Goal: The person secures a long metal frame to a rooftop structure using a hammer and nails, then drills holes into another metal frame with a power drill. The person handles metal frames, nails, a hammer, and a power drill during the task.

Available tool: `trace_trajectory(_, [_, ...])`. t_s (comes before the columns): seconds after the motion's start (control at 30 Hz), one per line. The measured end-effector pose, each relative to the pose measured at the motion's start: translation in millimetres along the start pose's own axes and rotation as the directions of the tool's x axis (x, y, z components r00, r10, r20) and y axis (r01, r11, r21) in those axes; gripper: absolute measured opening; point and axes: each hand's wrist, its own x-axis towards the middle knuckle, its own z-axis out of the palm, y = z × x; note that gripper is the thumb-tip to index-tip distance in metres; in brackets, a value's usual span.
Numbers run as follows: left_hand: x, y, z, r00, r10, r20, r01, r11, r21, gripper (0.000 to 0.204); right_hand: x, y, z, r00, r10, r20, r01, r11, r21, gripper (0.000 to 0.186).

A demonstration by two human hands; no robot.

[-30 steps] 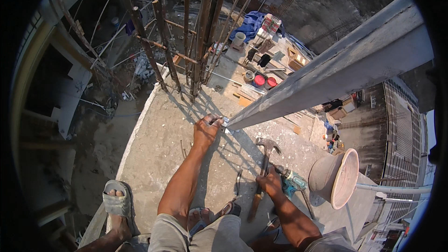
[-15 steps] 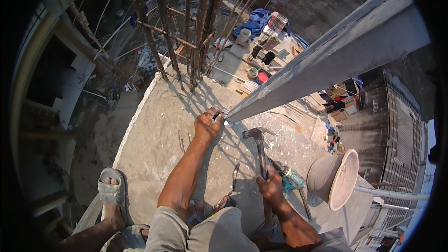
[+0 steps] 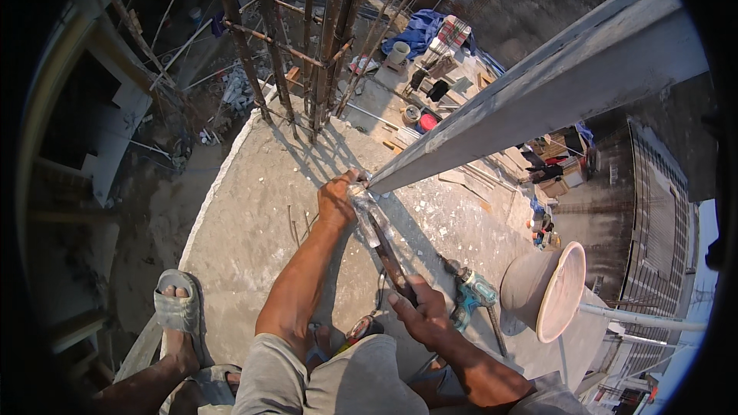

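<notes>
On a sunlit concrete slab (image 3: 231,238), your right grip (image 3: 421,313) is closed around the near end of a hammer (image 3: 389,257), the only thing it can be seen to hold. The hammer's long axis runs from near right to far left, its blurred head lying far and left of your right grip and pointing toward the foot of a tall grey post (image 3: 530,117). Your left grip (image 3: 336,201), at the end of an outstretched forearm, is the nearer of the two to that foot, its fingertips just left of it. The hammer head overlaps those fingers in this view; whether they pinch anything, or touch the metal, you cannot tell from here. The post leans across the scene from its foot toward the far right. A teal drill (image 3: 481,289) rests just right of your right grip, near a tipped bucket (image 3: 529,280) with a pale rim. Upright rusty rods (image 3: 332,54) stand on the far side, and a sandalled foot (image 3: 177,303) rests at near left.
</notes>
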Motion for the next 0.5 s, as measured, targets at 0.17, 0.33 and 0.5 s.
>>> trace_trajectory(0.17, [3.7,-15.5,11.1,0.983,-0.175,0.057,0.184,0.949,-0.255,0.03,33.6,-4.4,1.0,0.939,-0.343,-0.024,0.338,0.933,-0.119,0.029])
trace_trajectory(0.33, [-1.7,4.4,-1.8,0.981,-0.16,0.107,0.145,0.98,0.136,0.025,43.9,25.5,25.8,0.991,-0.06,-0.123,0.057,0.998,-0.025,0.027])
trace_trajectory(0.5, [3.8,19.6,-10.8,0.966,-0.221,0.131,0.19,0.958,0.216,0.023,51.8,39.2,43.9,0.96,-0.158,-0.231,0.129,0.982,-0.136,0.03])
